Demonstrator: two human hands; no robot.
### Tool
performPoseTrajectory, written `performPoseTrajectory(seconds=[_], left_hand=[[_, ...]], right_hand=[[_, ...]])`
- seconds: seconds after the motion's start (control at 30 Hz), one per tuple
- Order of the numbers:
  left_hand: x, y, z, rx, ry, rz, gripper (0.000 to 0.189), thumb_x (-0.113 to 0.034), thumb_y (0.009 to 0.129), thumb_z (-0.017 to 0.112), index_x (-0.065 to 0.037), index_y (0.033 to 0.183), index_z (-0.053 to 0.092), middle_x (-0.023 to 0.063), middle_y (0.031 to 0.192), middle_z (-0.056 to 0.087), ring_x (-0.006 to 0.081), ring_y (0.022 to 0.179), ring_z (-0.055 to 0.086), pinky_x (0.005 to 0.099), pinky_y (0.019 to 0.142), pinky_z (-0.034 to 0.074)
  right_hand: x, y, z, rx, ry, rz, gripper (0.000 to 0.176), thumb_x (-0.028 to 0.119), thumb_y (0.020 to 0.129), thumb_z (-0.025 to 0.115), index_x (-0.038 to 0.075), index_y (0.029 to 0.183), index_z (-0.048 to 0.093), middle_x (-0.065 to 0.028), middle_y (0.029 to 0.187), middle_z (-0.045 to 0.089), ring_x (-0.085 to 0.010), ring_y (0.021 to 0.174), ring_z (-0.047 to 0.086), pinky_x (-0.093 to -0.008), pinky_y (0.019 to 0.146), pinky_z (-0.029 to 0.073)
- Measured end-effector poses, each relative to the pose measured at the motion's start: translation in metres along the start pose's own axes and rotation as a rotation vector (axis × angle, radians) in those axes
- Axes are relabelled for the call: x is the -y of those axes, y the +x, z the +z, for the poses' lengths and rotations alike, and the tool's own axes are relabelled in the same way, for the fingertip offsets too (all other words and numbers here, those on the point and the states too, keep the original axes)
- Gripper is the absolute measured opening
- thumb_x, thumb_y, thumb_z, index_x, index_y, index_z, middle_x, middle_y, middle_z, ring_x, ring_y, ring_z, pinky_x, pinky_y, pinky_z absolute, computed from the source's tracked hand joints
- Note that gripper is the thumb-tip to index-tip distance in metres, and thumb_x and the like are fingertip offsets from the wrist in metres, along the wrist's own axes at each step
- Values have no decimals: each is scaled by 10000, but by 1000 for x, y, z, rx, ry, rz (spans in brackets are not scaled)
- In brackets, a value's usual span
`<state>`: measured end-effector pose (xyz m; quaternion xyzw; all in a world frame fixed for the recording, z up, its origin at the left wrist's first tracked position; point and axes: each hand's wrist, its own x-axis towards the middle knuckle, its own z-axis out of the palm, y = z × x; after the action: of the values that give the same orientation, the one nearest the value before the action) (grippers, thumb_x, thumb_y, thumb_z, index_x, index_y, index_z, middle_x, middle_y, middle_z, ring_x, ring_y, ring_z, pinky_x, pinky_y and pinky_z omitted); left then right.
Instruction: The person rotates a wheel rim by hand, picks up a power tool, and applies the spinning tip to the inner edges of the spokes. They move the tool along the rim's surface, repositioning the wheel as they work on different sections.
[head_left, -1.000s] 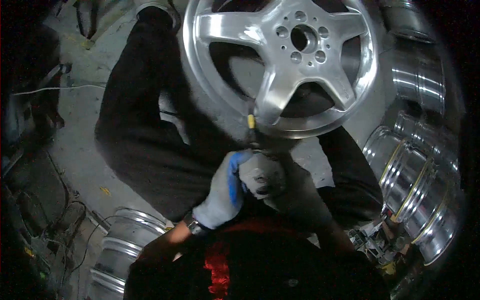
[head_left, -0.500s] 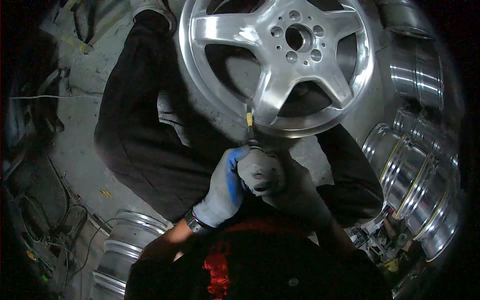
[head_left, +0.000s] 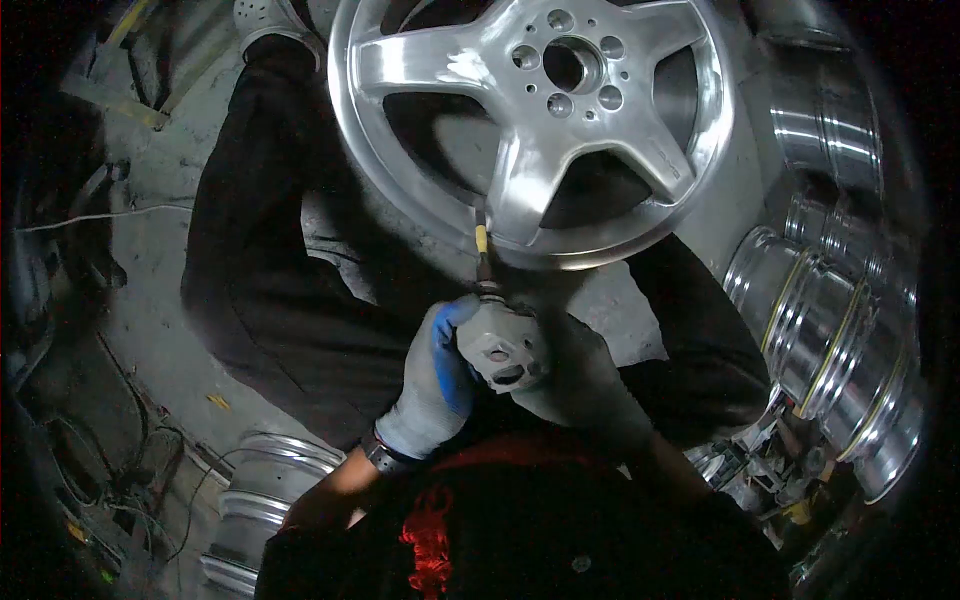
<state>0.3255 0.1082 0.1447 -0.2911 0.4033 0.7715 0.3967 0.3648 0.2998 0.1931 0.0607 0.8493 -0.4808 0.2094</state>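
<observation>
Both my gloved hands hold a grey die grinder [head_left: 500, 345] in front of my lap. My left hand [head_left: 440, 365], in a grey and blue glove, is closed around its left side, the thumb up by the neck. Wrapped around the right side is my right hand [head_left: 590, 385], its fingers mostly in shadow. The tool's thin bit with a yellow band [head_left: 481, 238] points away from me and overlaps the near rim of a silver five-spoke alloy wheel [head_left: 525, 180], beside the lower spoke. The wheel lies face up between my legs.
Metal wheel rims [head_left: 815, 320] stand in a row along the right, with another stack of rims [head_left: 265, 490] at the lower left. Dark cables [head_left: 150, 470] and a thin white cord [head_left: 110, 213] lie on the left floor. Scrap pieces [head_left: 765, 470] sit at the lower right.
The wheel, the grinder and both hands appear shifted slightly left and up in the view. The grinder is turned a little; both hands keep their hold.
</observation>
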Motion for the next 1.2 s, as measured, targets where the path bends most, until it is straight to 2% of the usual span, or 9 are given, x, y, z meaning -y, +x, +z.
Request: performPoseTrajectory(seconds=[0.13,0.2,0.5,0.6,0.83,0.9,1.0,1.13,1.2], left_hand=[[-23,-9,7,30,-242,-78,438,-364,1019,501,-41,1256,677,156,1186,738,307,1106,707,447,1005,542],[-35,-14,7,137,-286,-58,334,-283,1113,469,-49,1312,599,101,1224,680,199,1106,672,361,1006,538],[-19,-12,20,53,-70,46,430,-330,1063,449,-22,1281,655,147,1197,735,281,1081,720,429,1021,547],[-12,-14,14,8,-64,53,412,-308,1066,439,-28,1271,661,145,1193,737,261,1067,721,397,1004,544],[-4,-11,14,10,-112,29,375,-277,1064,454,-22,1239,667,121,1166,738,239,1062,711,385,991,544],[11,-10,1,-25,208,158,362,-282,1060,473,-28,1220,676,108,1138,740,229,1055,706,381,987,542],[11,-4,12,-31,-177,-28,351,-274,1064,477,-22,1198,682,111,1114,738,224,1037,704,369,980,543],[10,6,19,28,-22,90,329,-254,1086,470,-23,1219,664,117,1122,729,215,1026,700,354,972,543],[2,2,23,11,700,627,309,-229,1111,452,-25,1266,626,120,1171,709,205,1042,689,349,982,542]], right_hand=[[1,8,18,-129,990,319,533,151,877,762,29,1345,536,-220,1177,677,-425,1134,666,-485,946,536],[12,15,2,-40,-26,-66,355,184,1017,623,19,1326,570,-221,1189,678,-398,1112,676,-470,957,534],[-19,1,10,40,573,310,389,142,1036,532,6,1400,548,-221,1215,677,-398,1140,670,-466,984,526],[-22,-6,14,-30,16,12,371,164,1056,514,1,1388,550,-225,1231,670,-392,1131,670,-467,975,526],[-17,-4,2,7,230,87,409,139,1022,582,23,1409,523,-230,1231,666,-390,1111,676,-471,953,543],[-29,-2,8,73,861,529,459,120,984,645,52,1419,518,-228,1243,668,-386,1100,686,-467,942,557],[17,5,-15,26,18,38,536,154,928,736,76,1415,525,-222,1263,669,-369,1112,695,-461,944,563],[28,17,-26,-76,39,-28,602,177,888,770,90,1425,514,-223,1277,666,-382,1149,687,-466,962,561],[18,17,-28,-67,21,33,640,172,856,798,92,1424,513,-220,1276,667,-399,1176,676,-473,979,557]])
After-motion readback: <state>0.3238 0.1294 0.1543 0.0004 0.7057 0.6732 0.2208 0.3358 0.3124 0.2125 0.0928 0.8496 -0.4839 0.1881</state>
